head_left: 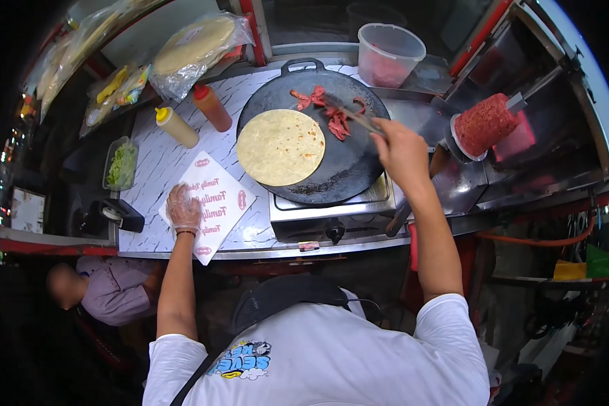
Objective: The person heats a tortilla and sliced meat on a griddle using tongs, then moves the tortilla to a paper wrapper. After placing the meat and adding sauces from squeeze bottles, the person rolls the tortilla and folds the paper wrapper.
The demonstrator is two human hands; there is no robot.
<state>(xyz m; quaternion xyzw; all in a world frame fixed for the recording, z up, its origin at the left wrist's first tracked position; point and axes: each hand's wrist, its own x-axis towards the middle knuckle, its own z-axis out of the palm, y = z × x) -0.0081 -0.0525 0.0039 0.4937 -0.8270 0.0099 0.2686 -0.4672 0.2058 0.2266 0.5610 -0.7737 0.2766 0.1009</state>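
Flatbread (280, 147): on griddle (352, 161), 8 o'clock
Meat (338, 125): griddle's 1 o'clock
Right hand (402, 153): gripping metal utensil (360, 120)
Left hand (183, 208): open on paper (222, 203)

Left grip (184, 210) gloved, facing down, right grip (402, 153) curled

Head view: from the person's head, left one of two side-by-side cameras
Table (152, 166): faced steeply from above, upright, unmirrored
White shirt (365, 348): nearest, along the lower edge, forearms (434, 230) reaching up from it
Griddle (348, 162): farther off, upper middle
Rim: wide fisheye, straight edges bent, corners dark
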